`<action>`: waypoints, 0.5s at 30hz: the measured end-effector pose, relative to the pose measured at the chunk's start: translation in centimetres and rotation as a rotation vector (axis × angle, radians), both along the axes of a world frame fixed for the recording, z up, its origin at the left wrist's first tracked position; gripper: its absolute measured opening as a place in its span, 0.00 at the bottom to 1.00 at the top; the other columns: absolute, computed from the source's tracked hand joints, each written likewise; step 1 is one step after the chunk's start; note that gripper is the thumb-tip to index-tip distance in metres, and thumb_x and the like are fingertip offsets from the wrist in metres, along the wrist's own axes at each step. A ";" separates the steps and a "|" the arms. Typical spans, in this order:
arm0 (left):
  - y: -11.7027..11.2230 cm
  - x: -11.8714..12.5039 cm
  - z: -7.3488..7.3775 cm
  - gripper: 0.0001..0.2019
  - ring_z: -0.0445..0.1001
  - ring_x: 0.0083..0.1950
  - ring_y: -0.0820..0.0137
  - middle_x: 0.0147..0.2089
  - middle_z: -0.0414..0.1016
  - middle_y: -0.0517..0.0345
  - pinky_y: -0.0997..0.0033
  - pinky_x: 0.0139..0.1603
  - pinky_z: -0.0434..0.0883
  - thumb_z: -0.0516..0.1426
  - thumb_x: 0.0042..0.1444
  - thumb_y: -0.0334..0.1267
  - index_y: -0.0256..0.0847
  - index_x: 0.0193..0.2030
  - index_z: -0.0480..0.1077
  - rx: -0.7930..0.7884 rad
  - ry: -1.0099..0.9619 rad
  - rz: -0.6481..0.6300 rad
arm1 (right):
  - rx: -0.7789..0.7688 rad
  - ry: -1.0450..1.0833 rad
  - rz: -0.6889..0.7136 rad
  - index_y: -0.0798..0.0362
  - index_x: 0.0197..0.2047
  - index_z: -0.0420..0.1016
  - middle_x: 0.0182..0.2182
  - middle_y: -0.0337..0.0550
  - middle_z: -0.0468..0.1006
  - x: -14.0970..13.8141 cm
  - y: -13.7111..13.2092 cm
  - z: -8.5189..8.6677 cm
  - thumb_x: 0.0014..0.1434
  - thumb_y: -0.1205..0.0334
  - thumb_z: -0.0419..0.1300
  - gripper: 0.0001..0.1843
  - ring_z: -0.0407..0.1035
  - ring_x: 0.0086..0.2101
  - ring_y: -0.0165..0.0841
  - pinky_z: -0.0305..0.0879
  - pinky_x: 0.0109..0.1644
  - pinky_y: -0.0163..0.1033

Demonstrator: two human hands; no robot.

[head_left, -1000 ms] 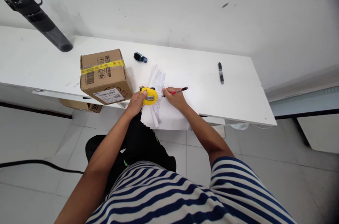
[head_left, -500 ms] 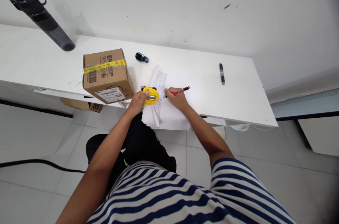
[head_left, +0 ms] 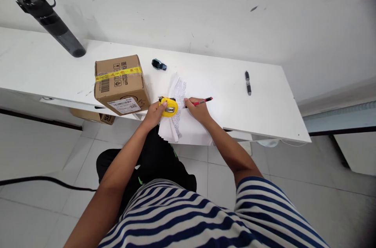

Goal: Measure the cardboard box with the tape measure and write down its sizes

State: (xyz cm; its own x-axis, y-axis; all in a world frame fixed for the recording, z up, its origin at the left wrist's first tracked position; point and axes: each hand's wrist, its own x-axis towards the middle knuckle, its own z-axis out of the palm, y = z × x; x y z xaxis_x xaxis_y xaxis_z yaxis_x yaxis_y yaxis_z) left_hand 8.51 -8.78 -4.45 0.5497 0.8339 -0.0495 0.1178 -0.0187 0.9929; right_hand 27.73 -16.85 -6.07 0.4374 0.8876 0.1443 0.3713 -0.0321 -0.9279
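Observation:
My left hand (head_left: 154, 115) is closed around a yellow tape measure (head_left: 173, 104), its thumb across the case, over the left part of a paper stack. Printed or written rows cover the curled sheets (head_left: 177, 119), whose lower edges overhang the front of the table. A red and black pen (head_left: 204, 101) is gripped by my right hand (head_left: 197, 110), which rests on the paper with the tip pointing left. Just left of my left hand stands a cardboard box (head_left: 119, 79) with yellow tape and a white label.
A dark watch-like object (head_left: 159, 64) lies behind the paper. Another pen (head_left: 248, 83) is on the right of the white table (head_left: 264, 111). At the back left a dark bottle (head_left: 55, 27) stands by the wall. Beneath the table is another carton (head_left: 92, 115).
The whole view has shifted slightly, so everything sits a little further right. Both hands keep their hold on the tape measure and the pen.

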 end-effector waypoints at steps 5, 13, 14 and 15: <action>0.0 0.0 -0.1 0.23 0.66 0.30 0.71 0.26 0.66 0.59 0.71 0.34 0.67 0.56 0.54 0.60 0.40 0.26 0.63 0.018 0.028 0.003 | 0.006 -0.015 -0.042 0.48 0.18 0.55 0.17 0.34 0.58 -0.1 -0.1 0.1 0.60 0.48 0.56 0.24 0.54 0.24 0.29 0.54 0.31 0.40; 0.1 -0.1 -0.4 0.24 0.67 0.30 0.71 0.26 0.69 0.59 0.71 0.33 0.67 0.57 0.53 0.62 0.40 0.27 0.65 0.031 0.021 0.002 | -0.003 -0.019 -0.025 0.48 0.18 0.55 0.18 0.34 0.58 0.0 0.0 0.0 0.60 0.46 0.57 0.25 0.55 0.24 0.29 0.56 0.32 0.40; 0.1 -0.1 -0.4 0.24 0.67 0.30 0.71 0.27 0.69 0.59 0.71 0.33 0.68 0.57 0.52 0.62 0.40 0.28 0.65 0.029 0.019 0.003 | -0.002 -0.019 -0.027 0.48 0.18 0.55 0.18 0.34 0.57 0.0 0.0 0.0 0.60 0.47 0.57 0.25 0.55 0.24 0.29 0.55 0.32 0.40; 0.1 -0.1 -0.4 0.24 0.67 0.30 0.71 0.27 0.69 0.59 0.71 0.33 0.68 0.57 0.52 0.61 0.40 0.28 0.65 0.027 0.016 0.001 | -0.001 -0.020 -0.034 0.48 0.18 0.56 0.18 0.34 0.57 -0.1 -0.1 0.1 0.60 0.47 0.56 0.24 0.55 0.24 0.29 0.55 0.32 0.40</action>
